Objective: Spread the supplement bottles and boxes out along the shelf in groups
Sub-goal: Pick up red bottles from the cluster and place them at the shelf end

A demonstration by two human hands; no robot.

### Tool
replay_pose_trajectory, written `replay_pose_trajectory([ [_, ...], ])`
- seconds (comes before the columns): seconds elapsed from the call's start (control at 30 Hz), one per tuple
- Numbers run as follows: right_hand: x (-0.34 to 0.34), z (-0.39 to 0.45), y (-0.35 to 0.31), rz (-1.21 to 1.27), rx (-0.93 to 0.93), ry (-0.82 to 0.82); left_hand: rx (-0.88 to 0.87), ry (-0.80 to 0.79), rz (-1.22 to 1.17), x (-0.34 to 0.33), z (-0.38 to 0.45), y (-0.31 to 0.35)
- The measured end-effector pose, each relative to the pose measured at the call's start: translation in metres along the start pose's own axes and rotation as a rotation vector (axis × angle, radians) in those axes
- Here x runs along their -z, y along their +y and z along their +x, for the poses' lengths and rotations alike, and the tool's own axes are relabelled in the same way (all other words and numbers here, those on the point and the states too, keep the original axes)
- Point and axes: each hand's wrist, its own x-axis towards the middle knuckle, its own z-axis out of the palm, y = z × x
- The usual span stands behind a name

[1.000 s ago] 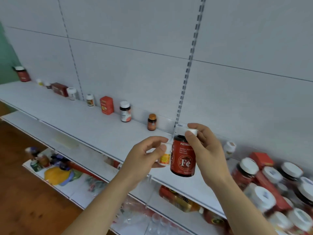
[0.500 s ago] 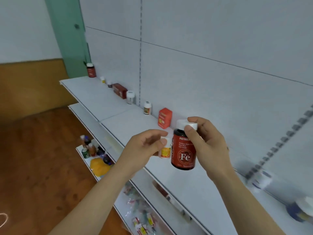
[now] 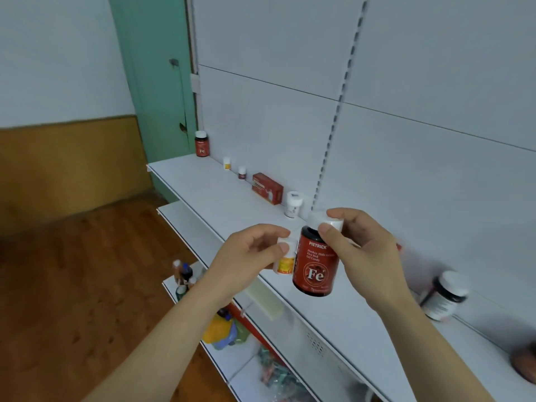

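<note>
My right hand (image 3: 358,250) is curled round the white cap of a big red bottle (image 3: 316,261) w/ "Fe" on it, thumb in front, fingers behind, so the bottle hangs down under my hand, up in the air over the top shelf (image 3: 232,204). My left hand (image 3: 249,256) is right beside it, pinching a small white bottle (image 3: 285,258) w/ a yellow label btw thumb and fingers. The small one sits just left of the big one; can't tell if they touch. Further out, along the back of the shelf by the white wall, I see a row of things spread apart: a white tub (image 3: 293,203) near my hands, then a red box (image 3: 267,188), a tiny dark bottle (image 3: 242,172), a tiny yellow bottle (image 3: 227,163), and another red Fe bottle (image 3: 201,143) at the far end by the green door. On my right a blurry dark bottle w/ a white cap (image 3: 443,294) stands on the shelf. Lower shelves hold mixed stuff, too blurry to name.
</note>
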Motion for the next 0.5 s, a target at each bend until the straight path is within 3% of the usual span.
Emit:
replay_pose_trajectory([
  [0.5,-0.184,0.218,0.044,-0.025,0.034,-0.023,0.027,0.024,0.035,0.193,0.208,-0.033],
])
